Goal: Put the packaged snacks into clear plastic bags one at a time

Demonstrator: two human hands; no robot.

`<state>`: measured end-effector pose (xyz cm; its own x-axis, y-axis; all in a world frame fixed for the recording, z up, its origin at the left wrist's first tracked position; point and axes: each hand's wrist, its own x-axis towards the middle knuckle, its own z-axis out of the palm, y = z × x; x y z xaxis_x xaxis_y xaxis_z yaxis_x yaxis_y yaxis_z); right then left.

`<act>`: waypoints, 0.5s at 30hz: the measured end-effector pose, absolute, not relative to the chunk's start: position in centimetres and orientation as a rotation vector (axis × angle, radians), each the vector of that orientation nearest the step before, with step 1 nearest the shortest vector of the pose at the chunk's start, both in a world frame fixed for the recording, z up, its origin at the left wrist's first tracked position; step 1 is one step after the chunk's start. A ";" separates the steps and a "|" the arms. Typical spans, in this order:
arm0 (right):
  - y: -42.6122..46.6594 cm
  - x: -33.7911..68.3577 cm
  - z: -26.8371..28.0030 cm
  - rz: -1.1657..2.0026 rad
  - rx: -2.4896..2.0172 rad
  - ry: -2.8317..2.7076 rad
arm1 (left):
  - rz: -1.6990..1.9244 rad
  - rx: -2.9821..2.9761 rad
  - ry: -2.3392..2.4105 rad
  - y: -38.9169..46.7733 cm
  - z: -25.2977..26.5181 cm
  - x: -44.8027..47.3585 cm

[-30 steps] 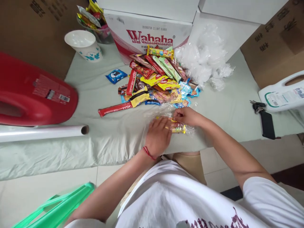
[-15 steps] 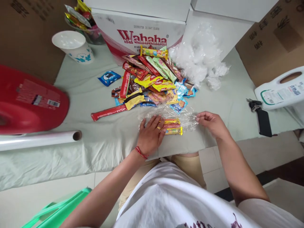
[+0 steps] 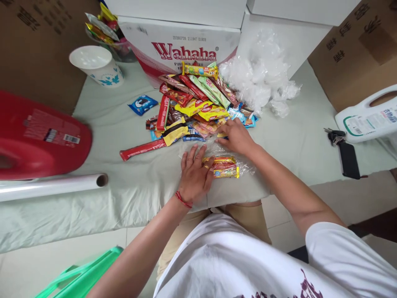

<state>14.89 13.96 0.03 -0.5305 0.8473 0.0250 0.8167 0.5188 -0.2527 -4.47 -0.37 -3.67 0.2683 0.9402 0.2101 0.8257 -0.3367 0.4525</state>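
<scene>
My left hand [image 3: 196, 171] lies flat with fingers spread over the left ends of a small stack of wrapped snack bars [image 3: 223, 166] in yellow and red wrappers. The bars rest on a crinkled sheet of clear plastic film [image 3: 248, 166] near the table's front edge. My right hand [image 3: 237, 136] is just beyond the film, at the near edge of a heap of packaged snacks [image 3: 198, 99]. Its thumb and fingers are apart, and I see nothing held between them. Part of the film is hidden beneath both hands.
A red jug [image 3: 43, 134] and a film roll [image 3: 56, 184] lie left, a paper cup [image 3: 96, 66] behind them. Crumpled clear plastic [image 3: 260, 78] sits before white boxes [image 3: 182, 41]. Right are keys with a black fob [image 3: 347, 159] and a white bottle [image 3: 369, 118].
My right hand has let go of the film's right edge and moved left and away from me, to the near side of the snack heap. My left hand stays on the bars.
</scene>
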 end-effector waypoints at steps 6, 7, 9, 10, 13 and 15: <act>15.0 15.2 0.0 0.425 -1.433 -2.665 | 0.667 2.257 1.631 0.1 -3.8 -4.6; 14.9 15.2 0.5 0.448 -1.393 -2.668 | 0.667 2.250 1.641 0.1 -3.7 -4.5; 14.2 15.4 1.8 0.502 -1.270 -2.659 | 0.667 2.239 1.656 0.1 -3.4 -4.4; 13.6 15.5 2.6 0.536 -1.202 -2.656 | 0.670 2.236 1.663 0.1 -3.3 -4.3; 10.4 15.9 4.7 0.626 -1.086 -2.718 | 0.688 2.229 1.679 -0.1 -2.9 -3.9; 7.6 16.0 5.1 0.630 -1.096 -2.824 | 0.702 2.225 1.689 -0.4 -2.8 -3.6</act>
<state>16.00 7.60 5.14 -0.7480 0.6560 -0.1008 0.6367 0.6662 -0.3883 -3.59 -0.43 -2.83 0.2070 0.9536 0.2186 0.8277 -0.2898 0.4805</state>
